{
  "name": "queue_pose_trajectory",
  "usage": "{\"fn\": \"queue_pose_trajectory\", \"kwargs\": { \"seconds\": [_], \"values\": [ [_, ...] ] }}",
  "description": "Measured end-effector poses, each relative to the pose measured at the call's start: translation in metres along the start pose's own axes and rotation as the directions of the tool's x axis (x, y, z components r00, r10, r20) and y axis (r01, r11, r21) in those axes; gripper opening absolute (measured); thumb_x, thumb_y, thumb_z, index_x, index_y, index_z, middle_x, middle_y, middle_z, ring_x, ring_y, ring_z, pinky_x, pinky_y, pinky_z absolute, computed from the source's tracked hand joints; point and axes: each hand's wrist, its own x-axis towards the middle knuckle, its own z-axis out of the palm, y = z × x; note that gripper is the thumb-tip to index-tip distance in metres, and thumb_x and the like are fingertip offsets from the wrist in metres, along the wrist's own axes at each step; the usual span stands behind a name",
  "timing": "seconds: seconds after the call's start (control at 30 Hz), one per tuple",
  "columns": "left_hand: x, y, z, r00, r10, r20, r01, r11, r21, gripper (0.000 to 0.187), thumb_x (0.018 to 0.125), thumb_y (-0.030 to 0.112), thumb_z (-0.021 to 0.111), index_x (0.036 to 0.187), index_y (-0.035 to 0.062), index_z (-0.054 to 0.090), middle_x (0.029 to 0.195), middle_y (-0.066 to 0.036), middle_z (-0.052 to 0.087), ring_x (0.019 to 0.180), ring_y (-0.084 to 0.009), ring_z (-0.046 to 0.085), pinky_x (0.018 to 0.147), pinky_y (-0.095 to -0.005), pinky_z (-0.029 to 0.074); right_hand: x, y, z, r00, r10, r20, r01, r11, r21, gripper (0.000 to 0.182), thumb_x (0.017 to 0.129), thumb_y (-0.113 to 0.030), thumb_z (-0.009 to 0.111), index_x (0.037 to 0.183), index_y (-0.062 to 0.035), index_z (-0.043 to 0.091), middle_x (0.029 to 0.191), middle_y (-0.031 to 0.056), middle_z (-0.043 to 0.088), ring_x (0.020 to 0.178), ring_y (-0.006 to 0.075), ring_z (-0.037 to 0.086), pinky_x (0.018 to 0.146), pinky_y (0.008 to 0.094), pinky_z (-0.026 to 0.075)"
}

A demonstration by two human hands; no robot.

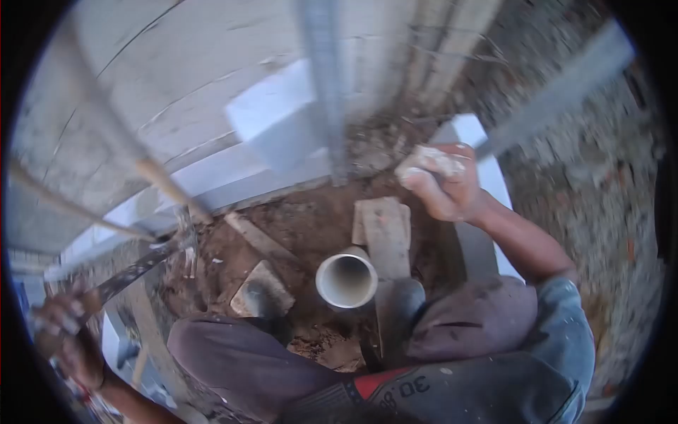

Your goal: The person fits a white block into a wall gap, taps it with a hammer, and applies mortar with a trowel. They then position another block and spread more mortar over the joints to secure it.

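At the lower left, my left hand is closed round the handle of a hammer. The hammer's long dark shaft slants up to a metal head near the dirt bank. My right hand is raised at the right, fingers curled into a fist and coated in whitish paste or dust; I cannot tell whether something is inside it. A round white pipe stands open end up between my boots. Just behind it lie wooden boards on the soil.
White blocks and a pale ledge border the pit. A grey post rises behind, and a grey bar slants off upper right. Wooden poles lean at left. My boot rests by a flat stone.
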Motion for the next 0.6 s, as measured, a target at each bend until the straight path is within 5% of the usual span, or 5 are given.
{"fn": "queue_pose_trajectory", "kwargs": {
  "seconds": [0.23, 0.3, 0.43, 0.53, 0.6],
  "values": [
    [0.095, -0.015, 0.224, 0.943, 0.329, 0.061, -0.331, 0.942, 0.047, 0.063, 0.085, 0.029, 0.079, 0.139, 0.0055, 0.057, 0.133, -0.018, 0.060, 0.144, -0.0411, 0.040, 0.125, -0.0678, 0.008, -0.077, 0.000, -0.014, 0.978, -0.066, -0.198, 0.106, 0.975, 0.196, 0.029, 0.089, -0.012, 0.071, 0.067, -0.0049, 0.054, 0.056, 0.0071, 0.043, 0.044, 0.0221, 0.042, 0.044, 0.0382, 0.032],
    [0.121, -0.037, 0.278, 0.978, 0.200, -0.053, -0.201, 0.980, -0.015, 0.049, 0.091, 0.034, 0.076, 0.117, 0.0004, 0.051, 0.107, -0.009, 0.064, 0.121, -0.0345, 0.062, 0.123, -0.0618, 0.028, -0.096, -0.002, -0.003, 0.966, -0.063, -0.250, 0.124, 0.963, 0.238, 0.029, 0.096, -0.014, 0.065, 0.069, -0.0041, 0.057, 0.057, 0.0057, 0.045, 0.046, 0.0205, 0.043, 0.046, 0.0396, 0.034],
    [0.151, -0.127, 0.409, 0.984, 0.177, -0.036, -0.181, 0.960, -0.213, 0.036, 0.099, 0.029, 0.067, 0.122, 0.0046, 0.054, 0.118, -0.016, 0.063, 0.128, -0.0456, 0.056, 0.118, -0.0656, 0.033, -0.107, -0.010, 0.010, 0.930, 0.276, 0.240, -0.363, 0.779, 0.511, 0.035, 0.108, -0.029, 0.049, 0.095, -0.0017, 0.067, 0.087, 0.0106, 0.070, 0.085, 0.0236, 0.068, 0.075, 0.0375, 0.054],
    [0.151, -0.165, 0.449, 0.989, 0.106, -0.107, -0.106, 0.994, -0.003, 0.032, 0.100, 0.021, 0.067, 0.123, 0.0041, 0.053, 0.114, -0.013, 0.064, 0.118, -0.0411, 0.064, 0.108, -0.0570, 0.050, -0.093, -0.011, 0.044, 0.936, 0.348, -0.048, -0.121, 0.447, 0.886, 0.048, 0.109, -0.039, 0.043, 0.129, 0.0021, 0.056, 0.123, 0.0213, 0.066, 0.121, 0.0320, 0.063, 0.107, 0.0451, 0.049],
    [0.138, -0.190, 0.459, 0.988, 0.152, -0.024, -0.152, 0.988, 0.030, 0.030, 0.098, 0.013, 0.069, 0.120, 0.0026, 0.052, 0.112, -0.013, 0.064, 0.115, -0.0396, 0.067, 0.099, -0.0488, 0.057, -0.080, -0.010, 0.037, 0.714, 0.676, 0.182, 0.181, -0.429, 0.885, 0.061, 0.110, -0.042, 0.034, 0.147, 0.0069, 0.033, 0.140, 0.0286, 0.053, 0.134, 0.0390, 0.053, 0.120, 0.0530, 0.037]
  ]
}}
